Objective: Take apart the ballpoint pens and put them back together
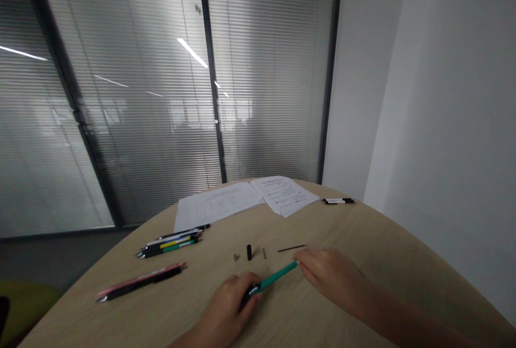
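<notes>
My left hand (230,307) is wrapped round the dark end of a green pen barrel (278,275), which slants up to the right. At the barrel's far end are the pinched fingers of my right hand (324,270). A tiny pale bit shows there, but what these fingertips hold is too small to make out. Loose pen parts lie just beyond my hands: a small cone-shaped tip (236,257), a short black sleeve (249,252), a thin piece like a spring (264,253) and a thin dark rod like a refill (292,248).
Left on the round wooden table (226,230) lie a group of several pens (173,243) and, nearer, a pink pen (141,279) beside a black pen (143,284). Printed sheets (220,203) lie at the back. Black-and-white pens (338,201) rest by the right edge.
</notes>
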The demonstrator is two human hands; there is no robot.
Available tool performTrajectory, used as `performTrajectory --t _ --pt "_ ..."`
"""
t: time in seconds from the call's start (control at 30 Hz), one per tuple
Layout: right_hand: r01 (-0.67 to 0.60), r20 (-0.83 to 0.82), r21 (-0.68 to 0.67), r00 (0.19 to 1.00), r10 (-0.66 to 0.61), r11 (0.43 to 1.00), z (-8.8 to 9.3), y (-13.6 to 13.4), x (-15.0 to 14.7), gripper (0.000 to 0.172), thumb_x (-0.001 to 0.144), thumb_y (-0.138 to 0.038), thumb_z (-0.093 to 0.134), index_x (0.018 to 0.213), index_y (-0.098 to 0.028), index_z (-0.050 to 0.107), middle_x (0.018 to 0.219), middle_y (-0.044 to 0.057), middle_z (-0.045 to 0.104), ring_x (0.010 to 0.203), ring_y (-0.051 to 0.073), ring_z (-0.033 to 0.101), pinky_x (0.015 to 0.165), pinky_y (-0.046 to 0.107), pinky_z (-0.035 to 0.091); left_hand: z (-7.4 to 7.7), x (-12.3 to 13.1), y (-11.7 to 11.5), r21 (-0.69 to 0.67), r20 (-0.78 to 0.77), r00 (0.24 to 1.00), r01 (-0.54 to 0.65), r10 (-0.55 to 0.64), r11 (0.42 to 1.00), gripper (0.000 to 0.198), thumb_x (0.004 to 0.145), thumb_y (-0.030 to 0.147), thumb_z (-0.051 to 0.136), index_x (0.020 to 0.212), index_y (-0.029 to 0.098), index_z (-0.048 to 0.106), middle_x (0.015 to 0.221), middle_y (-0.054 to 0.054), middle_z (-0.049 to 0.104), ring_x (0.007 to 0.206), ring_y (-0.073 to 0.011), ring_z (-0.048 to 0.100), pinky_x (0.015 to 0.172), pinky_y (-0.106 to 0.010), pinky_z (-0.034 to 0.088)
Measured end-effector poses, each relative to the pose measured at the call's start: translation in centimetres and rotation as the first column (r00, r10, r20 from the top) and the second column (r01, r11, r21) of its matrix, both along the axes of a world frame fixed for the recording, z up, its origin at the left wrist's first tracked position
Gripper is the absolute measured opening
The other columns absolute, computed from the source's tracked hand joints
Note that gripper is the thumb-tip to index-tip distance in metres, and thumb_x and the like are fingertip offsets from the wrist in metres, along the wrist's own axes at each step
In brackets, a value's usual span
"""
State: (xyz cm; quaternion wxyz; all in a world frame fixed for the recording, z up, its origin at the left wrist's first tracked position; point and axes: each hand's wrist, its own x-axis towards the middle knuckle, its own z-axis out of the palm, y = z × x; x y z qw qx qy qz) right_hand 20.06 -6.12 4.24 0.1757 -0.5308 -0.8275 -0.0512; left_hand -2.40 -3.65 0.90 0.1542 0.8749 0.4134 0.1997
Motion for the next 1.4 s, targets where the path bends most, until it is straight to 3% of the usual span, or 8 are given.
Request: performTrajectory --t 0.2,0.43,0.57,0.83,1.03,1.2,1.3,1.4 --pt "-0.061 -0.130 0.036 0.989 0.066 0.997 -0.3 -0.1 0.0 0.036 0.077 -0.010 0.041 0.108 -0.024 0.055 0.086 0.004 0.068 0.074 0.016 0.063 0.064 0.022 0.045 0.1 0.1 0.0 -0.012 -0.023 1.000 0.001 -0.001 1.000 0.018 0.079 0.021 0.041 0.092 0.020 0.054 0.087 -0.005 0.063 0.080 -0.0188 0.058 0.071 -0.030 0.045" --pt "-0.003 -0.137 0.090 0.990 0.016 0.996 -1.1 1.3 0.9 0.031 0.077 -0.011 0.043 0.104 -0.019 0.057 0.092 0.006 0.067 0.080 0.018 0.062 0.071 0.028 0.047 -0.8 -0.4 0.3 -0.003 0.101 0.995 0.021 -0.020 1.000 0.020 0.083 0.031 0.036 0.095 0.022 0.051 0.087 -0.005 0.063 0.080 -0.0189 0.057 0.072 -0.030 0.044" --pt "0.029 -0.078 0.143 0.997 -0.018 0.989 -2.7 3.1 2.2 0.027 0.076 -0.008 0.044 0.094 -0.017 0.061 0.096 0.008 0.064 0.089 0.019 0.058 0.079 0.032 0.046 -1.4 -0.7 0.7 -0.035 0.255 0.967 -0.011 0.019 0.999 0.026 0.085 0.039 0.030 0.095 0.022 0.047 0.079 -0.003 0.060 0.073 -0.0177 0.056 0.067 -0.029 0.044" --pt "0.012 0.022 0.089 1.000 -0.014 0.996 -6.2 5.5 4.5 0.026 0.078 -0.011 0.047 0.100 -0.016 0.060 0.107 0.008 0.060 0.098 0.020 0.053 0.087 0.034 0.041 -0.4 -0.6 0.3 -0.059 0.431 0.902 0.014 0.013 0.998 0.033 0.086 0.045 0.025 0.084 0.020 0.047 0.075 -0.002 0.053 0.069 -0.0171 0.051 0.065 -0.028 0.042" --pt "0.023 0.164 0.159 0.985 -0.049 0.987 -5.9 5.9 4.8 0.020 0.077 -0.005 0.046 0.071 -0.016 0.062 0.076 0.004 0.064 0.075 0.017 0.057 0.071 0.030 0.043 -1.0 -0.7 0.3 0.006 0.460 0.887 0.052 -0.049 0.999 0.028 0.087 0.041 0.029 0.091 0.021 0.048 0.080 -0.003 0.054 0.075 -0.0181 0.052 0.070 -0.029 0.042" --pt "0.001 0.286 0.190 0.957 -0.056 0.982 -6.0 6.2 5.0 0.017 0.074 -0.004 0.048 0.069 -0.015 0.061 0.073 0.005 0.063 0.073 0.019 0.057 0.068 0.031 0.043 -2.0 -0.8 0.7 0.050 0.445 0.891 0.074 -0.088 0.996 0.023 0.087 0.038 0.032 0.094 0.021 0.046 0.084 -0.004 0.055 0.079 -0.0185 0.052 0.072 -0.030 0.043" --pt "0.035 0.236 0.154 0.969 -0.071 0.987 -5.0 6.0 5.2 0.016 0.074 -0.007 0.047 0.070 -0.015 0.061 0.073 0.005 0.063 0.073 0.019 0.058 0.069 0.032 0.043 -2.3 -0.9 1.0 0.054 0.440 0.896 0.039 -0.059 0.998 0.023 0.086 0.038 0.034 0.095 0.021 0.046 0.086 -0.005 0.056 0.080 -0.0189 0.053 0.073 -0.031 0.043" --pt "0.102 0.074 0.142 0.991 -0.114 0.985 -2.6 5.1 5.1 0.015 0.074 -0.010 0.046 0.071 -0.016 0.060 0.073 0.005 0.064 0.071 0.018 0.058 0.067 0.030 0.043 -2.4 -0.9 1.2 0.055 0.438 0.899 -0.030 0.003 0.998 0.025 0.085 0.041 0.035 0.093 0.021 0.047 0.084 -0.006 0.056 0.077 -0.0194 0.053 0.070 -0.031 0.044"
